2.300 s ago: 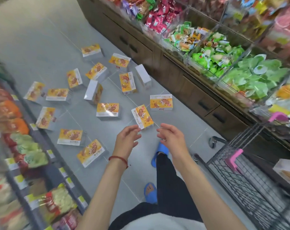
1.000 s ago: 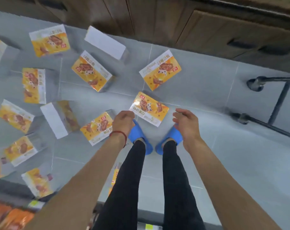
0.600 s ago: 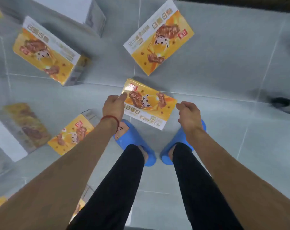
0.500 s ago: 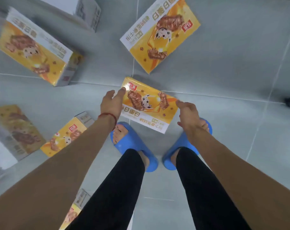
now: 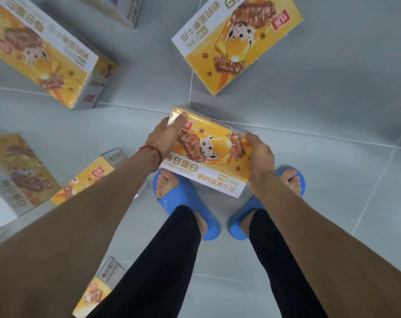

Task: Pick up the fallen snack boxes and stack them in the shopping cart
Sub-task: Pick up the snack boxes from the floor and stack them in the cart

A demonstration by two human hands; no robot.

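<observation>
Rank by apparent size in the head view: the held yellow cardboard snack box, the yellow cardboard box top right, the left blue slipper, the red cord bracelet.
1. yellow cardboard box top right, largest even though cropped by the frame
2. held yellow cardboard snack box
3. left blue slipper
4. red cord bracelet

Yellow snack box (image 5: pixel 208 154), face up

Snack box (image 5: pixel 208 154) between both hands, above feet (image 5: pixel 169 184).
</observation>
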